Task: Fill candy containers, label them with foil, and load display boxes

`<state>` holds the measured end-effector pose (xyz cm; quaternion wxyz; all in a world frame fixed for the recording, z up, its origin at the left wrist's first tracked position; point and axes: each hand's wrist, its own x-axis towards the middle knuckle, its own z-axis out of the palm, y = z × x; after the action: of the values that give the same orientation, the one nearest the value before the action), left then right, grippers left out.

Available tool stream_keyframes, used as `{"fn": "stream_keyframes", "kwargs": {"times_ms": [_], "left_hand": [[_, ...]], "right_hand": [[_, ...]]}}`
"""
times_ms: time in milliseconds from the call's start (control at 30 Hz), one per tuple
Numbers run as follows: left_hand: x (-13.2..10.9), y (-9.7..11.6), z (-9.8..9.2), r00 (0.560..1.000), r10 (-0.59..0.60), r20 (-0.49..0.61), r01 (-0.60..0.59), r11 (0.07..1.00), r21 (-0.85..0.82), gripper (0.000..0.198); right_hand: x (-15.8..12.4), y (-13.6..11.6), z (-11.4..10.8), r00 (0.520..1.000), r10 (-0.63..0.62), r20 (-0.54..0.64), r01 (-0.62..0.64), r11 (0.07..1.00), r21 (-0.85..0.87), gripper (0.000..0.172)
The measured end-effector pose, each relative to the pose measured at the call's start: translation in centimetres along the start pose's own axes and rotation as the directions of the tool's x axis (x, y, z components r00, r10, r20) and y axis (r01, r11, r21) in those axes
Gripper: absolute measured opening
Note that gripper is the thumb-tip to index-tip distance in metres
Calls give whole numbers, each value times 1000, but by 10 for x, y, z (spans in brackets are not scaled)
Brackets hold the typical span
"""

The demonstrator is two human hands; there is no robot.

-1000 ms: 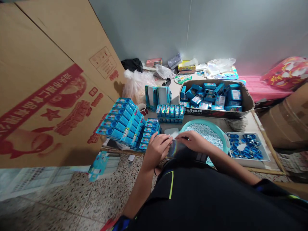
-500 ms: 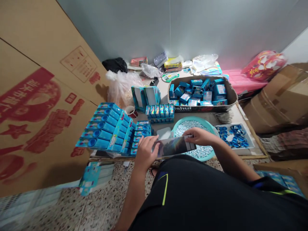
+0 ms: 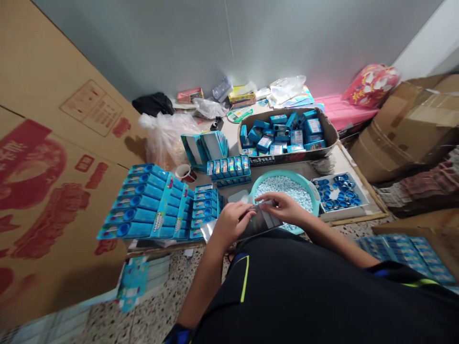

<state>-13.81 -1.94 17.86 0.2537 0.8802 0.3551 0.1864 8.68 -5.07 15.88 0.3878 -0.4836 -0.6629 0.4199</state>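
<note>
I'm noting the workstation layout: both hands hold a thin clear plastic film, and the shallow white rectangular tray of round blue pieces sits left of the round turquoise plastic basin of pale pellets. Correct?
Not quite: in the head view, the shallow white tray sits right of the round turquoise basin. The left hand and right hand do hold the thin clear plastic film.

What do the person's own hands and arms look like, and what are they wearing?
The left hand and right hand wear no gloves. The dark cloth left sleeve shows blue; the dark cloth right sleeve has some blue and a bright yellow-green stripe.
</note>
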Motion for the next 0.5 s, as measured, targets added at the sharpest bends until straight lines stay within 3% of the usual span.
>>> {"fn": "stream_keyframes", "kwargs": {"times_ms": [167,367,500], "left_hand": [[4,-1,3,995,-84,48,89,988,-127,24],[11,-5,-7,988,-4,155,20,995,-102,30],[8,-6,6,999,-6,53,6,1000,6,24]], "right_hand": [[-1,-5,5,1000,11,23,-9,994,-105,21],[2,-4,0,990,9,144,13,988,-155,21],[6,0,0,987,49,155,-21,984,-178,27]]}}
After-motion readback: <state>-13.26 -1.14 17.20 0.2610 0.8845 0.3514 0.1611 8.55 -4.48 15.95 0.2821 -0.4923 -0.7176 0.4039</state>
